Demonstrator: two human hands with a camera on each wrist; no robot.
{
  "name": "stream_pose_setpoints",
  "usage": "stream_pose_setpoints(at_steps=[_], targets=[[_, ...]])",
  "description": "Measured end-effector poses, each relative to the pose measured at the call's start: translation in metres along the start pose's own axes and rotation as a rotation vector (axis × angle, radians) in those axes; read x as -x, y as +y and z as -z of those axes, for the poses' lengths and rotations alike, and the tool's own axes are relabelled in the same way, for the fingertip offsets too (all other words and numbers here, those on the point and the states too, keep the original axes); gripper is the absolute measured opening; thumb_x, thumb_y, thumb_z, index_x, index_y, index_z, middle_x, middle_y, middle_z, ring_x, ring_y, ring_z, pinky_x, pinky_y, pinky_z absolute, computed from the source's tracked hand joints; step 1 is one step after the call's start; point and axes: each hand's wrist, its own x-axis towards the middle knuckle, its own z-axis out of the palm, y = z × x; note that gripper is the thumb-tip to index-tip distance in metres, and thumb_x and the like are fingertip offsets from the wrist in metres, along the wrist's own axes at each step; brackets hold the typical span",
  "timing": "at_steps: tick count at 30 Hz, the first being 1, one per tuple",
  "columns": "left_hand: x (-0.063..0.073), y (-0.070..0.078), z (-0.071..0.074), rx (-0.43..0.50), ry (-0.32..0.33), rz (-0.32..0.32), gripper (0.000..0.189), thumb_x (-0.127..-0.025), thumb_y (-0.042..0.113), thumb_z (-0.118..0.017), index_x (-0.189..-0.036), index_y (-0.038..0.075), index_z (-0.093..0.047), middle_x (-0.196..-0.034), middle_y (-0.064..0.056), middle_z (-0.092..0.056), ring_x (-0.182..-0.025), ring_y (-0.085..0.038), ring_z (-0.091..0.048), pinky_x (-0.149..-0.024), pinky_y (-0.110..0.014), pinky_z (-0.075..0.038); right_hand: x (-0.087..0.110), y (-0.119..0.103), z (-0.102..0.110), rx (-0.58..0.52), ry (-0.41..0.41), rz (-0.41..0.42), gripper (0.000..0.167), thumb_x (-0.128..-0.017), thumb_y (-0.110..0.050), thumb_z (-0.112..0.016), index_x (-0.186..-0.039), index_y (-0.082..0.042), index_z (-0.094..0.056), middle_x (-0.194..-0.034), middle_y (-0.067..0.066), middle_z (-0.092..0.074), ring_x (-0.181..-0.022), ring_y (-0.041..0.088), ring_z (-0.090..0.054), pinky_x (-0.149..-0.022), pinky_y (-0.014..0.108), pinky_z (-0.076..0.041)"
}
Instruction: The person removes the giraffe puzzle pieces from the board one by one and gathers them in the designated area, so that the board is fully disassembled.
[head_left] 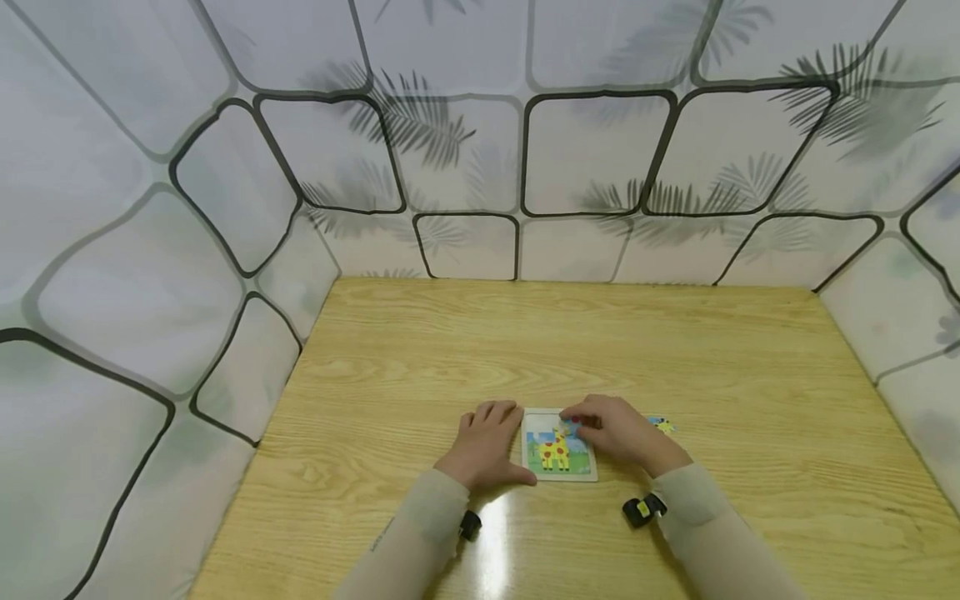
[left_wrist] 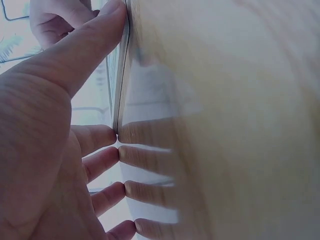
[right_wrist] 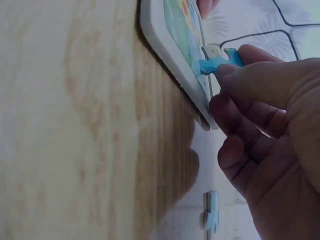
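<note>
A small jigsaw puzzle with a yellow giraffe picture (head_left: 554,454) lies in a pale-rimmed tray (head_left: 570,478) on the table. My right hand (head_left: 618,429) pinches a blue puzzle piece (right_wrist: 214,64) between thumb and fingers at the tray's upper right, just over the picture. Whether that piece touches the tray, I cannot tell. Along the tray's left side, my left hand (head_left: 487,446) rests with its fingers spread. Its thumb touches the lower left of the rim and the index fingertip meets the upper left corner. The tray's top left part shows a bare pale backing.
Just right of my right hand, partly hidden behind it, a loose blue and yellow puzzle piece (head_left: 662,424) lies on the wooden table (head_left: 420,350). Patterned cloth walls (head_left: 465,158) enclose the table at the back and sides. Each wrist wears a small black device (head_left: 639,511).
</note>
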Motion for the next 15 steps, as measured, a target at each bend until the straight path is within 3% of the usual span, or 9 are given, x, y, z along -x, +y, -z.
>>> stream_pose_setpoints(at_steps=[4, 11, 15], targets=[[0.0, 0.0, -0.001, 0.003, 0.003, 0.0, 0.106, -0.078, 0.068, -0.074, -0.159, 0.015, -0.032, -0.162, -0.003, -0.028, -0.147, -0.028, -0.025, -0.113, -0.054, -0.027, 0.004, 0.001, -0.001, -0.051, 0.032, -0.068, 0.032, -0.095, -0.011, -0.069, -0.127, -0.015, -0.07, -0.093, -0.009, -0.064, -0.081, 0.01, -0.056, -0.073, 0.031, -0.049], [-0.001, 0.0, -0.001, 0.01, 0.001, 0.002, 0.106, -0.078, 0.069, -0.074, -0.159, 0.015, -0.031, -0.162, -0.003, -0.027, -0.147, -0.028, -0.024, -0.114, -0.053, -0.026, 0.005, 0.005, 0.002, -0.14, 0.092, -0.186, 0.017, -0.095, -0.019, -0.071, -0.112, -0.018, -0.074, -0.095, -0.007, -0.069, -0.089, 0.012, -0.064, -0.082, 0.038, -0.053], [-0.001, -0.001, -0.002, 0.002, -0.001, 0.002, 0.106, -0.078, 0.069, -0.073, -0.16, 0.016, -0.031, -0.162, -0.003, -0.027, -0.147, -0.028, -0.024, -0.113, -0.054, -0.027, 0.008, 0.011, 0.008, -0.268, 0.12, -0.221, 0.024, -0.097, -0.021, -0.069, -0.118, -0.011, -0.074, -0.096, 0.0, -0.073, -0.089, 0.016, -0.068, -0.072, 0.034, -0.054]])
